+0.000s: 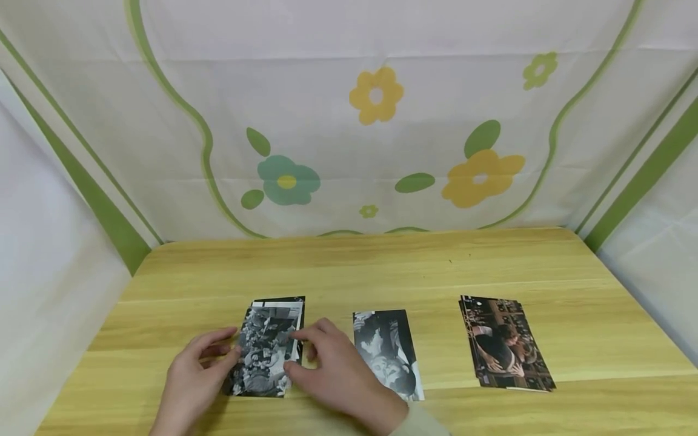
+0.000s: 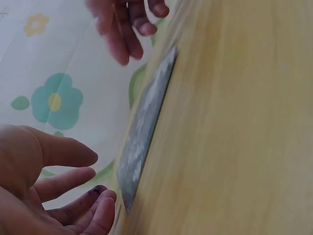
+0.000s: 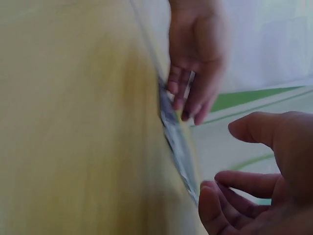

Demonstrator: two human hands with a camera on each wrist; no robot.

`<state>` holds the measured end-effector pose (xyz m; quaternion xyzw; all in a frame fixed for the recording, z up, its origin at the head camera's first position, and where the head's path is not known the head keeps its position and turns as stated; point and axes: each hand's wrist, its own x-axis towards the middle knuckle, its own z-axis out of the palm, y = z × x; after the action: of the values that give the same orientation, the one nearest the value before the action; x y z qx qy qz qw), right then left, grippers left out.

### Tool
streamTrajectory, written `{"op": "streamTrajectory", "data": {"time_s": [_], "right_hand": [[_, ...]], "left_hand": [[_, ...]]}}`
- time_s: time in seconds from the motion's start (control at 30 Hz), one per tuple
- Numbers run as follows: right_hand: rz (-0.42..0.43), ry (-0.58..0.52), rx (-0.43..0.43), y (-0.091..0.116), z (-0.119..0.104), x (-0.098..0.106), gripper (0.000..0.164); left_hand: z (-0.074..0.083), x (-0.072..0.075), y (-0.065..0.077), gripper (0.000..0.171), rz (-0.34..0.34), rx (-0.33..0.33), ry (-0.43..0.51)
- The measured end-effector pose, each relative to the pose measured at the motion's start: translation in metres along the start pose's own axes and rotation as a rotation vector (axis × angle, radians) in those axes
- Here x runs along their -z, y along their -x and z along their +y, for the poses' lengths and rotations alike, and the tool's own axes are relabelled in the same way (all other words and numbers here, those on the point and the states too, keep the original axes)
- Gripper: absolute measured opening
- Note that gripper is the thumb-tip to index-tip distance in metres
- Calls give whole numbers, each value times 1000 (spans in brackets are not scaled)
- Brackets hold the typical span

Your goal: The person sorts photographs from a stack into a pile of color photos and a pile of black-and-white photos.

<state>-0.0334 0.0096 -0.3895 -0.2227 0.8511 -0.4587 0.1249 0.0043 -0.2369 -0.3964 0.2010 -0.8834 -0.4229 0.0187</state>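
A small pile of photo prints (image 1: 264, 348), with a black-and-white crowd scene on top, lies at the left of the table, its edges uneven. My left hand (image 1: 191, 378) is at the pile's left edge, fingers relaxed and fingertips right by the border. From the other side my right hand (image 1: 338, 372) reaches over the pile's right edge, thumb and forefinger spread apart. In the left wrist view the pile (image 2: 146, 132) appears edge-on, with nothing pinched between the left thumb and fingers. The right wrist view shows both hands loosely bent around the pile (image 3: 178, 142).
Just right of my right hand lies a black-and-white photo (image 1: 384, 354), partly covered by that hand. Farther right is a stack of colour photos (image 1: 509, 348), slightly fanned. A flowered cloth (image 1: 338, 121) hangs behind the wood-grain table (image 1: 382, 266).
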Motion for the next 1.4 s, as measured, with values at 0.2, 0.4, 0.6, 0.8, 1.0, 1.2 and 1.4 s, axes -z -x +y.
{"op": "streamTrajectory", "data": {"time_s": [0.2, 0.4, 0.6, 0.8, 1.0, 1.2, 1.4], "right_hand": [[58, -14, 8, 24, 25, 40, 49], [164, -133, -139, 45, 47, 84, 47], [300, -178, -247, 64, 62, 114, 43], [332, -183, -276, 76, 70, 122, 43], [349, -166, -297, 80, 70, 130, 42], [365, -131, -288, 81, 70, 136, 43], [339, -169, -316, 80, 73, 131, 48]], "left_hand": [[9, -4, 8, 41, -2, 34, 100], [38, -20, 23, 35, -47, -61, 152], [75, -53, 36, 29, -128, -147, 292], [93, -81, 42, 28, -196, -192, 418], [97, -95, 46, 27, -243, -158, 443], [94, -95, 45, 30, -228, -115, 468], [94, -100, 46, 28, -244, -101, 452]]}}
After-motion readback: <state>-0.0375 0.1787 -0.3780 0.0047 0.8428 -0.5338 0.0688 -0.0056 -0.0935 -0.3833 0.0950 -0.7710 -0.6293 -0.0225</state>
